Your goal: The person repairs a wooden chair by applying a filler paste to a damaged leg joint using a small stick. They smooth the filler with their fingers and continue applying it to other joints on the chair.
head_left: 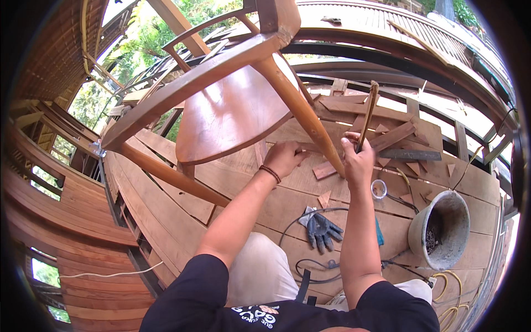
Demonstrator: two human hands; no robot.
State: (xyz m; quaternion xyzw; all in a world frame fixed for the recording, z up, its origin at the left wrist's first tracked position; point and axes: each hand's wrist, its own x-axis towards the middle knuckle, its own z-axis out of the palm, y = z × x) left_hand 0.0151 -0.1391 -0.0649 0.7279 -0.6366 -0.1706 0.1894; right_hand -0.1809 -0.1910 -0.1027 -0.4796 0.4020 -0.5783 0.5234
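A brown wooden chair (232,119) with a glossy seat stands tilted in front of me, its legs slanting toward the floor. My right hand (359,160) is closed around a thin brown stick (369,113), held upright; its tip is too small to identify. The round chair leg (307,113) slopes down close beside that hand. Between the front legs, my left hand (285,159) is low over the planks with its fingers curled together. Whatever those fingers pinch, if anything, cannot be made out. A small clear cup (379,189) with brownish contents sits near my right forearm.
Wood offcuts (392,135) are heaped beyond my right hand. A grey-and-black glove (322,229) lies on the plank floor (276,213). At the right stands a grey bucket (420,232) with dark matter inside. A black cable (315,279) and yellow cord (454,299) run across the floor.
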